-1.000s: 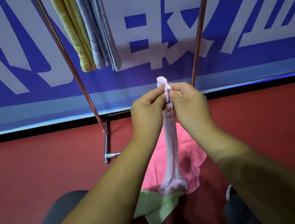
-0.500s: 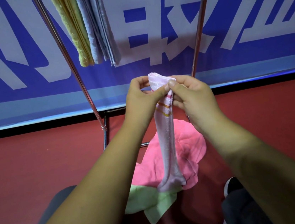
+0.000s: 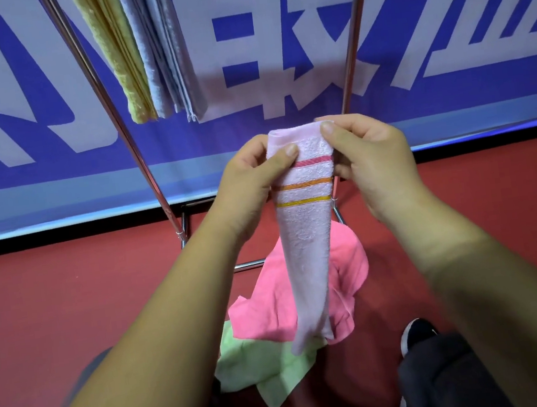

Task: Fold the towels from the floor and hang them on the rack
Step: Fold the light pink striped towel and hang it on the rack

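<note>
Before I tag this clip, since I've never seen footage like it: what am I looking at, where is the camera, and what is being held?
There is no machine here. A person wears one camera on the head, and it looks down at their own bare arms. The left hand and right hand each pinch the top edge of a striped towel. It is pale pink and hangs down between them as a narrow strip. On the red floor below lie a pink towel and a green towel, both crumpled. Behind them stands a metal rack, with a yellow towel and grey towels hanging folded from it. A blue banner covers the wall.
</note>
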Motion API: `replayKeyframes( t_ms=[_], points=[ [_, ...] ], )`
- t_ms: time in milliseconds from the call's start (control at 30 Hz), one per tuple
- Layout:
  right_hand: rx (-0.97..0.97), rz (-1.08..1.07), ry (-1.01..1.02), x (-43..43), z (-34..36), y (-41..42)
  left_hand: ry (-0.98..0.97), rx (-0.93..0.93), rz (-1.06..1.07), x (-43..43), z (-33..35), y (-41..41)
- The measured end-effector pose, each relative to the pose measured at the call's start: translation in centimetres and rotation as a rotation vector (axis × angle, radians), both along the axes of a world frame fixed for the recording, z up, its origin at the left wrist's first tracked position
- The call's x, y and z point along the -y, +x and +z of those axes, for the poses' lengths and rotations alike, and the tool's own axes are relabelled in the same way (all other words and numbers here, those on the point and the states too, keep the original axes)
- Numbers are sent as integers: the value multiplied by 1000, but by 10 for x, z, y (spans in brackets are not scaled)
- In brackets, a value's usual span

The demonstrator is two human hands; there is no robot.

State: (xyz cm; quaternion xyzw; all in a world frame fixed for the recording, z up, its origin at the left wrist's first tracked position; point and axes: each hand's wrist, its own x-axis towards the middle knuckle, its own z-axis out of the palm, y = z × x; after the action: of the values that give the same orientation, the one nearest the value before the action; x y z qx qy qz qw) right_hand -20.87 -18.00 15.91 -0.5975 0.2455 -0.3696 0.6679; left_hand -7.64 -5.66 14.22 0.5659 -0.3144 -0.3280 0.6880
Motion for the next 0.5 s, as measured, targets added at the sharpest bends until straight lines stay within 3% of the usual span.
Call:
replayKeyframes(
  t_ms=[100,233,367,500],
  points=[
    [65,22,71,-2,6,-3,-55,6,-3,3,9,-8],
    [188,79,397,-8,11,-1,-107,6,3,3,26,-11],
    [-67,260,337,-13,1,3,-137,32,118,1,38,1],
    [-187,389,258,-20,-12,10,-107,1,293,-4,37,19]
  ],
)
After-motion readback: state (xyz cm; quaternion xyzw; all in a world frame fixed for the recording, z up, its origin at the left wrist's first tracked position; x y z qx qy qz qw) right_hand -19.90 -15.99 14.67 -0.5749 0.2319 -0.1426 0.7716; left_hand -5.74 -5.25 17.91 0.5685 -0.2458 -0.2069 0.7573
